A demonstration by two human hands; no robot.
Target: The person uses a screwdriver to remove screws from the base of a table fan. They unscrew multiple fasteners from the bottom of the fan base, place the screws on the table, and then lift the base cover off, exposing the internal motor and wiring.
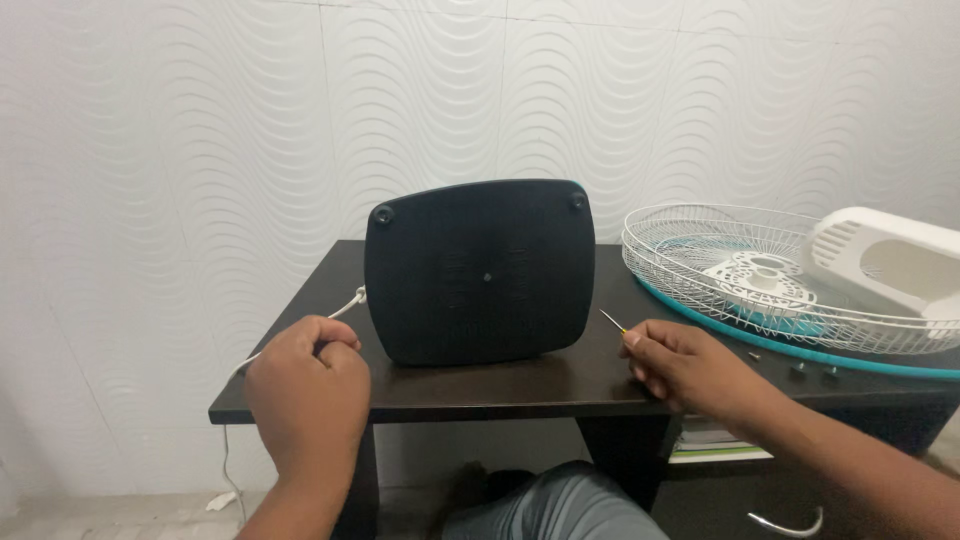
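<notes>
A dark rounded-square fan base [478, 270] stands on its edge on the dark table [480, 388], its flat underside facing me. My left hand [308, 395] is closed on a white power cord [345, 305] that runs to the base's left side. My right hand [685, 365] rests on the table to the right of the base and pinches a thin screwdriver [612, 320], whose tip points up and left toward the base.
A white wire fan grille [700, 262] with a teal rim lies at the table's right, a white motor housing [885, 262] on top. Small dark screws [812, 371] sit near the front edge. The cord hangs off the left edge. A wavy white wall stands behind.
</notes>
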